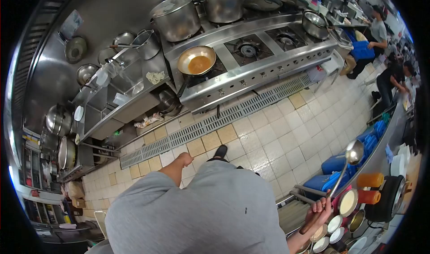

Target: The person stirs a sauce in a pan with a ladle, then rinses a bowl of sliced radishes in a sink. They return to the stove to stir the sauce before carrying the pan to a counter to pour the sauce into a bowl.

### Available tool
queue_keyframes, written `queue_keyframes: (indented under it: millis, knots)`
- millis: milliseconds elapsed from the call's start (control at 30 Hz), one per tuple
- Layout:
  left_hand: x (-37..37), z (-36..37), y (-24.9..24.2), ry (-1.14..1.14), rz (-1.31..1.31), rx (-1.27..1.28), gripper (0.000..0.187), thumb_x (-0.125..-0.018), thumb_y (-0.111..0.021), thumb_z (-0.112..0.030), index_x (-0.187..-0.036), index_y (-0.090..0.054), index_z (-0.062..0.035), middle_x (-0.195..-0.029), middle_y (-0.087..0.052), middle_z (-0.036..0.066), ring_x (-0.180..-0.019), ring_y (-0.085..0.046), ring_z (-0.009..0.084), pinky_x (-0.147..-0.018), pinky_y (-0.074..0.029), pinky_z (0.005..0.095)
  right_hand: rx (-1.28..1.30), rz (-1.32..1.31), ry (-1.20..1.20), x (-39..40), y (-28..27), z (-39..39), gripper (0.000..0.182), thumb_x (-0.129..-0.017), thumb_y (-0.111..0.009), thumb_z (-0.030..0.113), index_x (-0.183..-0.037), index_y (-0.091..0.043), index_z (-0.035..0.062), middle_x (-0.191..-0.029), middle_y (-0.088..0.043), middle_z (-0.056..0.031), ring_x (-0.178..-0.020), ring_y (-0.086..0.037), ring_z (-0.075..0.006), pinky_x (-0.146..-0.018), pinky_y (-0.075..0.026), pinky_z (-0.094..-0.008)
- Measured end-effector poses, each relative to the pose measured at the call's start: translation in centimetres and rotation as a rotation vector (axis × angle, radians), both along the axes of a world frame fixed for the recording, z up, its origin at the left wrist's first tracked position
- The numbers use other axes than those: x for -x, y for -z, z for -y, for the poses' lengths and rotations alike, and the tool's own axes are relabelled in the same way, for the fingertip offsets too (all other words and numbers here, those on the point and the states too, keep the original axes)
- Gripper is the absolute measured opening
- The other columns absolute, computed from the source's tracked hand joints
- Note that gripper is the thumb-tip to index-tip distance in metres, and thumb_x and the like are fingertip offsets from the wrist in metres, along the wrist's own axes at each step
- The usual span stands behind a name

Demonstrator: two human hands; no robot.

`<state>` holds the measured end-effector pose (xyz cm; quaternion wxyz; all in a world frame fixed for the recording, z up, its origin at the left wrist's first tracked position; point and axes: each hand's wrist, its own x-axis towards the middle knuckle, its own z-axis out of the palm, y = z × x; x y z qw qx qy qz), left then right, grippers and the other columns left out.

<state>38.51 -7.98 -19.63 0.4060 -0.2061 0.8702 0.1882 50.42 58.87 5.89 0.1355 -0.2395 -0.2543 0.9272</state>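
Observation:
My right hand is wrapped round the long handle of a metal ladle, whose bowl is raised at the right, over the counter's edge. Below and beside that hand are several round containers, among them a tub of pale yellow contents and bowls of white contents. My left hand hangs low over the tiled floor with its fingers curled in, and I see nothing in it. On the stove's left burner sits a frying pan holding some brownish-orange liquid, its handle pointing toward me.
The stove carries large stockpots at the back. To its left is a steel sink with pans around it. A floor drain grate runs before the stove. Blue bins stand at the right. Other people are at the far right.

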Motion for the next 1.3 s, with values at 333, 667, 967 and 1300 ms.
queue_keyframes:
  millis: [333, 667, 967, 1300]
  knots:
    - [9.6, 7.1, 4.7, -0.038, -0.301, -0.219, 0.040, -0.092, -0.063, -0.040, -0.105, -0.073, -0.0037, -0.084, -0.072, 0.015, -0.078, -0.072, 0.0283, -0.070, -0.058, 0.0396, 0.091, 0.188, -0.169, 7.9, 2.8, 14.7, 0.032, -0.106, -0.051, 0.022, -0.134, -0.056, 0.0086, -0.071, -0.054, 0.0029, -0.047, -0.044, -0.0062, -0.043, -0.038, -0.0252]
    - [12.0, 22.2, 8.4, -0.172, -0.298, -0.216, 0.037, -0.095, -0.057, -0.037, -0.086, -0.071, -0.0034, -0.077, -0.071, 0.015, -0.070, -0.071, 0.0239, -0.066, -0.055, 0.0391, -0.014, 0.208, -0.313, 16.5, -1.2, 29.6, 0.031, -0.103, -0.051, 0.015, -0.134, -0.054, 0.0087, -0.068, -0.046, 0.0033, -0.046, -0.039, -0.0078, -0.043, -0.031, -0.0252]
    - [0.9, 32.2, 5.2, -0.883, -0.066, -0.228, 0.034, -0.098, -0.058, -0.033, -0.114, -0.059, -0.0026, -0.093, -0.066, 0.014, -0.068, -0.069, 0.0276, -0.053, -0.054, 0.0420, -0.282, 0.244, -0.429, 20.9, -5.3, 36.6, 0.038, -0.100, -0.055, 0.011, -0.137, -0.050, 0.0042, -0.072, -0.054, -0.0016, -0.047, -0.045, -0.0100, -0.045, -0.037, -0.0267]
    - [-5.4, 25.1, 2.8, -0.813, -0.316, -0.328, 0.041, -0.095, -0.061, -0.039, -0.112, -0.070, -0.0034, -0.088, -0.072, 0.016, -0.075, -0.071, 0.0270, -0.065, -0.059, 0.0403, -0.462, 0.102, -0.923, 27.6, -6.4, 39.9, 0.050, -0.096, -0.057, 0.009, -0.142, -0.047, -0.0052, -0.062, -0.053, -0.0041, -0.036, -0.043, -0.0111, -0.034, -0.033, -0.0248]
